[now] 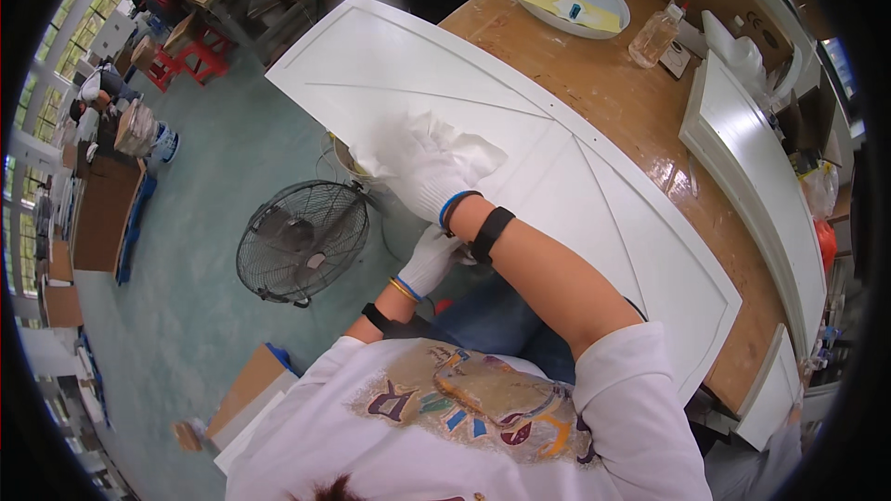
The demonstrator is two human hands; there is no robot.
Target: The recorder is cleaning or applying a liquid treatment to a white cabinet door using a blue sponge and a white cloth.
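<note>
Evidently, a panel is being wiped by hand: the gloved right hand [413, 176] holds a bunched white cloth [471, 154] against the white panel [367, 48], its fingers blurred, part of the cloth spreading loose beyond them. The panel lies directly beneath this hand, reaching ahead of it and to its right. The gloved left hand [429, 262] sits behind the right one, beside the panel's near edge; its fingertips are hidden, so whether it grips anything cannot be told. Good practice would fold the loose cloth under the palm, keep pressure light and even, and follow the thin lines crossing the surface rather than skip over them. A steadying left hand would help, should the panel shift.

Left of both hands, close to that edge, stands a black wire-cage fan [303, 241]; strokes carried off the edge, or a trailing cloth, could meet it. Beyond the right hand, farther right, the brown table [580, 97] bears an oval tray [614, 30], a clear bottle [654, 37] and a second white panel [742, 144], all well apart from the cloth.
</note>
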